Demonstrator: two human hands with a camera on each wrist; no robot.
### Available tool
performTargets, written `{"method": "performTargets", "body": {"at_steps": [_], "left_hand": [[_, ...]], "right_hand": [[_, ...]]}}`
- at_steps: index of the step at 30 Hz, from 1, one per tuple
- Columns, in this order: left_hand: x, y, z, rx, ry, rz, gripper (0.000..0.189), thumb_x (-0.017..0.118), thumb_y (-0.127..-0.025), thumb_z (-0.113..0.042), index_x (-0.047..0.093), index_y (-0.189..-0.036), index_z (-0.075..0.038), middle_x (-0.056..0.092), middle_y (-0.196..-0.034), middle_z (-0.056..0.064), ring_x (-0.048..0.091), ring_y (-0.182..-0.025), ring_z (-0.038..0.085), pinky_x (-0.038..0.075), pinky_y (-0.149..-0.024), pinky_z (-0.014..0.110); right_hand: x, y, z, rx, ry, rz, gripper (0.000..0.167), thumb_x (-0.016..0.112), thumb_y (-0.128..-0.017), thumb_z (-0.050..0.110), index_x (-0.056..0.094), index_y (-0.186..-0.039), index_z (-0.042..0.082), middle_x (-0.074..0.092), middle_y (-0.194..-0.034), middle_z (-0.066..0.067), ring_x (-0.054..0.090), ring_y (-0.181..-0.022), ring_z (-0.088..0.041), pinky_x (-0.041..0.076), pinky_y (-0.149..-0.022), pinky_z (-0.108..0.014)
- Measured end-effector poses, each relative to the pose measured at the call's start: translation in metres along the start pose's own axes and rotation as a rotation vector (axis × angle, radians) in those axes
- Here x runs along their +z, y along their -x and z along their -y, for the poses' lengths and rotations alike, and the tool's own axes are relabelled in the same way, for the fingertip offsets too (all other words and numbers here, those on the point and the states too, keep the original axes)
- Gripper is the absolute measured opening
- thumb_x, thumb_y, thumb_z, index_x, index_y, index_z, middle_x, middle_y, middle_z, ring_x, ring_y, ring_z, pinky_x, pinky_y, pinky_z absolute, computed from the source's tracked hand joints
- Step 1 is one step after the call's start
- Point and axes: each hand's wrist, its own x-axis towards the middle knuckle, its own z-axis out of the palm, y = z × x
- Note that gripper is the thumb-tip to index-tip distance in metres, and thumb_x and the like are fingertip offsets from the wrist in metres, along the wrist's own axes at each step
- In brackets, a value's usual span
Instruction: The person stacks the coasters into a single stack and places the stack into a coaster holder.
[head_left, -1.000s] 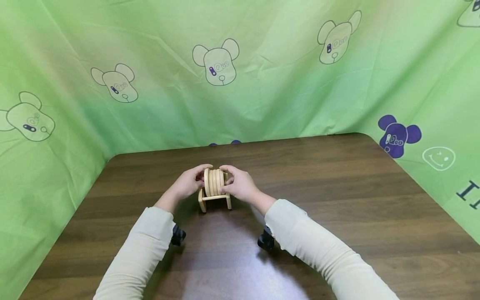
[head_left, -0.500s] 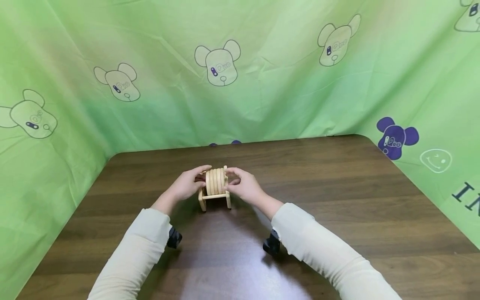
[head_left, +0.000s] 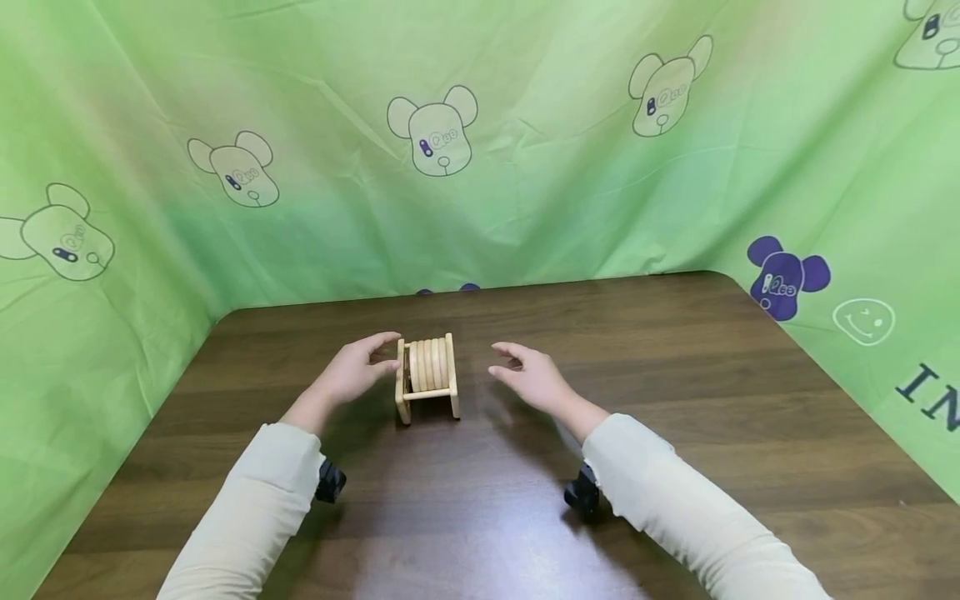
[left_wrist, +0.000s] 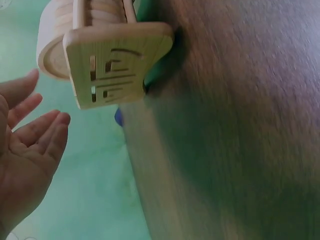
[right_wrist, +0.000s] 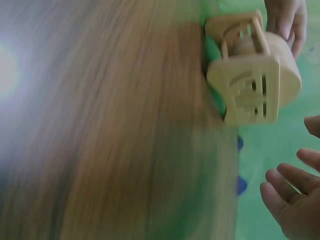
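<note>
Several round wooden coasters (head_left: 429, 365) stand on edge, side by side, in a small wooden coaster rack (head_left: 454, 392) on the table. The rack's end panel (left_wrist: 117, 65) has cut-out slots, seen in the left wrist view. My left hand (head_left: 352, 371) is at the rack's left side with fingers parted and nothing in them; whether its fingertips touch the rack is hard to tell. My right hand (head_left: 536, 379) hovers to the right of the rack, apart from it, fingers loosely spread and holding nothing.
The dark wood table (head_left: 637, 350) stretches around the rack. A green cloth (head_left: 525, 192) with bear-head prints hangs behind and at both sides. Black wrist cameras (head_left: 330, 481) sit below both cuffs.
Both hands have come away from the coasters. My right hand moved right, clear of the rack, and my left hand shifted left. The coasters now sit within the rack.
</note>
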Motion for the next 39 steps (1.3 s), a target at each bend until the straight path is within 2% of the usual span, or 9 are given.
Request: {"method": "performTargets", "body": {"at_steps": [4, 9, 13, 19, 22, 26, 32, 39], "left_hand": [[-0.004, 0.001, 0.005, -0.019, -0.068, -0.007, 0.047, 0.052, -0.087, -0.024, 0.040, -0.129, -0.006, 0.043, -0.126, 0.016, 0.042, -0.111, 0.033, 0.033, -0.087, 0.044], [-0.008, 0.004, 0.016, -0.009, -0.160, -0.014, 0.051, 0.051, -0.087, -0.025, 0.036, -0.131, -0.003, 0.033, -0.133, 0.018, 0.029, -0.119, 0.036, 0.021, -0.093, 0.052], [-0.013, 0.010, 0.028, -0.036, -0.238, -0.011, 0.057, 0.052, -0.086, -0.029, 0.031, -0.134, -0.005, 0.024, -0.137, 0.019, 0.023, -0.122, 0.038, 0.015, -0.088, 0.060], [-0.021, 0.020, 0.041, -0.112, -0.372, -0.018, 0.069, 0.058, -0.082, -0.031, 0.023, -0.137, -0.009, 0.012, -0.140, 0.020, 0.012, -0.123, 0.040, 0.013, -0.085, 0.059], [-0.025, 0.024, 0.044, -0.134, -0.415, -0.020, 0.073, 0.060, -0.080, -0.032, 0.020, -0.138, -0.009, 0.007, -0.140, 0.021, 0.009, -0.123, 0.042, 0.011, -0.084, 0.059], [-0.029, 0.027, 0.048, -0.158, -0.450, -0.015, 0.079, 0.059, -0.079, -0.040, 0.017, -0.139, -0.009, 0.004, -0.141, 0.021, 0.006, -0.123, 0.042, 0.010, -0.085, 0.060], [-0.031, 0.030, 0.049, -0.201, -0.463, 0.003, 0.090, 0.048, -0.073, -0.063, 0.016, -0.139, -0.012, 0.002, -0.141, 0.020, -0.005, -0.124, 0.043, 0.002, -0.084, 0.066], [-0.033, 0.033, 0.047, -0.225, -0.474, 0.029, 0.087, 0.043, -0.075, -0.065, 0.015, -0.140, -0.013, -0.001, -0.141, 0.021, -0.012, -0.122, 0.045, -0.003, -0.083, 0.068]], "right_hand": [[-0.017, 0.003, -0.016, 0.013, 0.095, -0.001, 0.045, 0.055, -0.084, 0.027, 0.048, -0.124, 0.007, 0.048, -0.122, -0.014, 0.049, -0.104, -0.030, 0.037, -0.084, -0.042], [-0.039, 0.008, -0.034, 0.017, 0.223, -0.013, 0.048, 0.055, -0.084, 0.026, 0.044, -0.125, 0.003, 0.044, -0.124, -0.018, 0.042, -0.110, -0.037, 0.030, -0.089, -0.048], [-0.058, 0.012, -0.047, 0.001, 0.343, -0.040, 0.052, 0.057, -0.082, 0.025, 0.043, -0.125, 0.000, 0.040, -0.127, -0.020, 0.034, -0.113, -0.040, 0.017, -0.093, -0.052], [-0.085, 0.016, -0.059, 0.061, 0.508, -0.041, 0.075, 0.060, -0.076, 0.040, 0.029, -0.134, 0.005, 0.019, -0.137, -0.024, 0.015, -0.120, -0.043, -0.004, -0.090, -0.059], [-0.096, 0.018, -0.061, 0.110, 0.551, -0.020, 0.088, 0.061, -0.073, 0.048, 0.018, -0.138, 0.008, 0.007, -0.138, -0.028, 0.004, -0.121, -0.046, -0.012, -0.086, -0.061], [-0.106, 0.019, -0.064, 0.154, 0.599, -0.004, 0.099, 0.059, -0.069, 0.056, 0.008, -0.140, 0.009, 0.001, -0.137, -0.030, -0.002, -0.121, -0.048, -0.016, -0.081, -0.064], [-0.113, 0.020, -0.066, 0.198, 0.653, -0.015, 0.106, 0.043, -0.064, 0.076, 0.011, -0.139, 0.009, 0.002, -0.136, -0.032, -0.006, -0.120, -0.050, -0.020, -0.076, -0.064], [-0.116, 0.019, -0.064, 0.222, 0.653, 0.020, 0.105, 0.037, -0.063, 0.079, 0.012, -0.140, 0.011, 0.000, -0.136, -0.031, -0.010, -0.119, -0.051, -0.023, -0.073, -0.064]]}}
